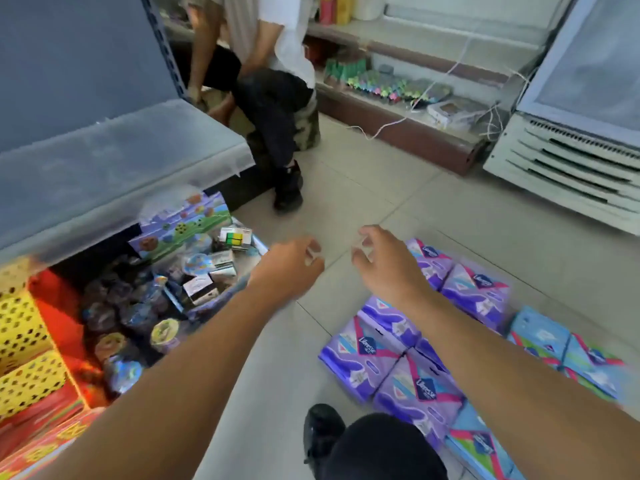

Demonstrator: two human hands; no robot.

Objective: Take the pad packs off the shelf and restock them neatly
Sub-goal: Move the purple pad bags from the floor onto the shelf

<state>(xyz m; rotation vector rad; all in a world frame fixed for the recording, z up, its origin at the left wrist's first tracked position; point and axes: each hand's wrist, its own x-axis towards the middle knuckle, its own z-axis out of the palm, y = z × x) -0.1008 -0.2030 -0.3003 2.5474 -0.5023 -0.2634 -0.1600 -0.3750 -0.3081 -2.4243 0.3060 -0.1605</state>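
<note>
Both hands reach forward over the floor, holding nothing: the left hand has loosely curled fingers, and the right hand is spread in a half-open claw. Under and just right of the right forearm, the purple pad packs and blue pad packs lie flat in rough rows on the floor. Left of the left hand, the grey shelf stands bare. Unloading appears finished, though motion blur limits certainty; restocking remains.
</note>
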